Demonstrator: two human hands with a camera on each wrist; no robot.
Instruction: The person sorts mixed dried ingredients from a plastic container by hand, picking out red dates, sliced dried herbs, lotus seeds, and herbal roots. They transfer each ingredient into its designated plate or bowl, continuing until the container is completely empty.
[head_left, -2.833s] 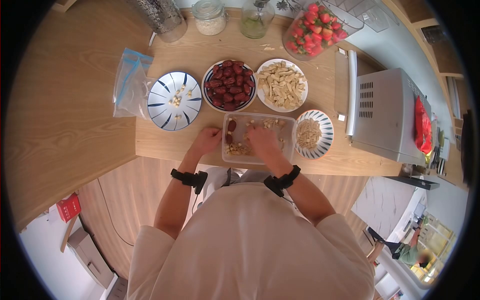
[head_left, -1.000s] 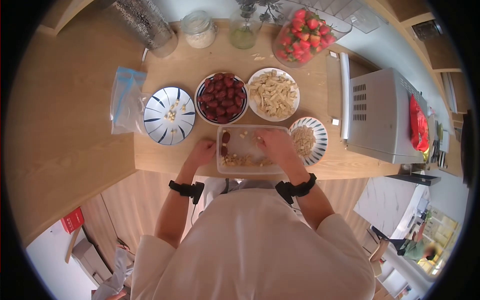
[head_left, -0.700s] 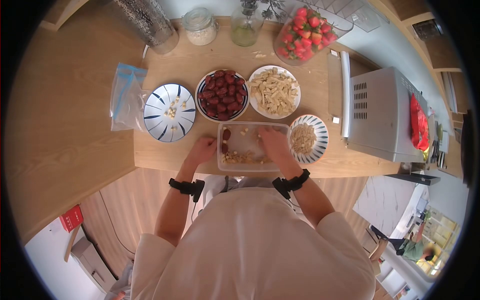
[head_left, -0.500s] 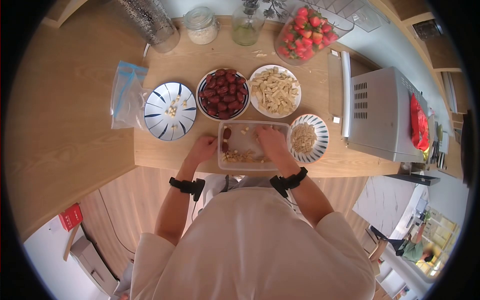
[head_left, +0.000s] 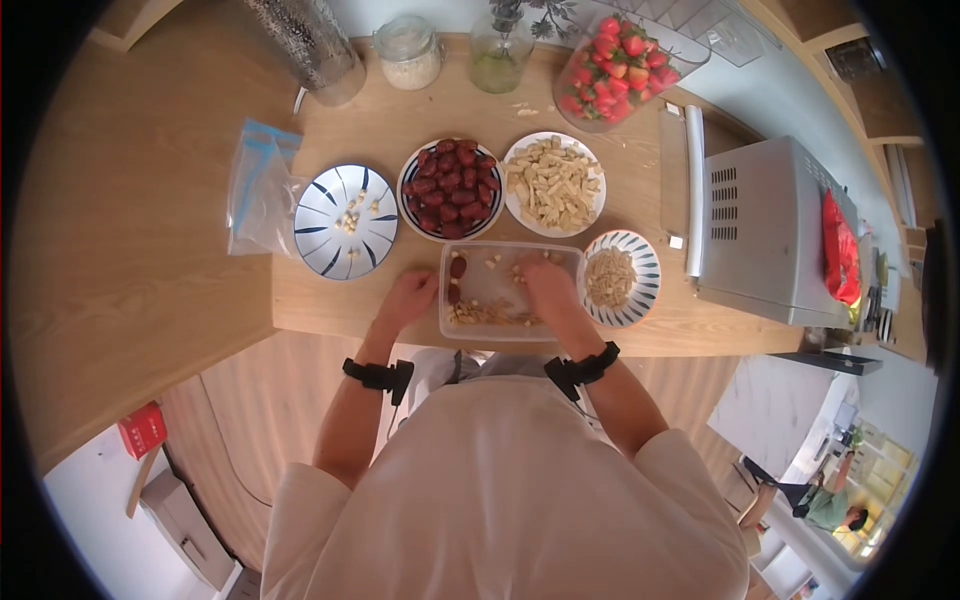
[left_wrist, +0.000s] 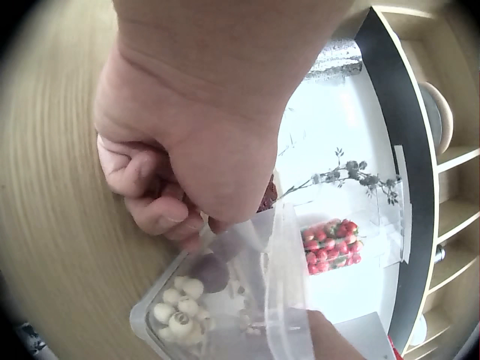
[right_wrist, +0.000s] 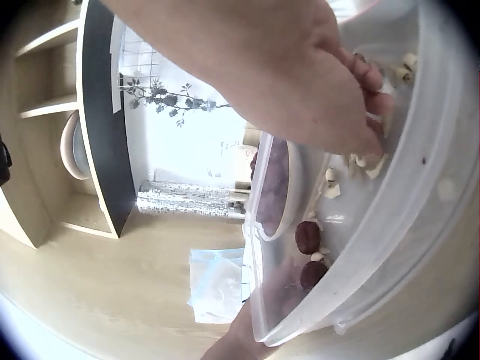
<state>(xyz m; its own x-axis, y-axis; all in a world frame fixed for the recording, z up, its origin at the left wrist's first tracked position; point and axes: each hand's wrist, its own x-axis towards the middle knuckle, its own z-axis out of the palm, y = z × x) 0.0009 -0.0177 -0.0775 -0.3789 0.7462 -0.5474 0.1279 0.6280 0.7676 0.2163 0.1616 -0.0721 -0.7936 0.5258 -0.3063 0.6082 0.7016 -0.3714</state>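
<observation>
In the head view a clear plastic box [head_left: 488, 284] lies near the table's front edge. Two red dates [head_left: 457, 267] lie along its left side, with pale pieces [head_left: 488, 314] along the near side. The left hand [head_left: 408, 297], fingers curled, grips the box's left wall; the left wrist view shows its fingertips at the rim, beside round whitish pieces [left_wrist: 181, 313]. Inside the box, toward the right, the right hand [head_left: 549, 289] reaches down. In the right wrist view this hand [right_wrist: 322, 94] pinches small pale pieces [right_wrist: 373, 165] against the bottom; its fingertips are partly hidden.
Behind the box stand a plate of red dates [head_left: 451, 190] and a plate of pale sticks [head_left: 554, 185]. A striped plate [head_left: 313, 222] sits left, another [head_left: 648, 288] right. Farther off are a plastic bag [head_left: 258, 200], a jar [head_left: 409, 62], strawberries [head_left: 615, 75] and a grey appliance [head_left: 757, 235].
Pale pieces from the box's middle now lie along its near side. The right hand has shifted right and remains inside the box; the left hand has stayed at the left wall.
</observation>
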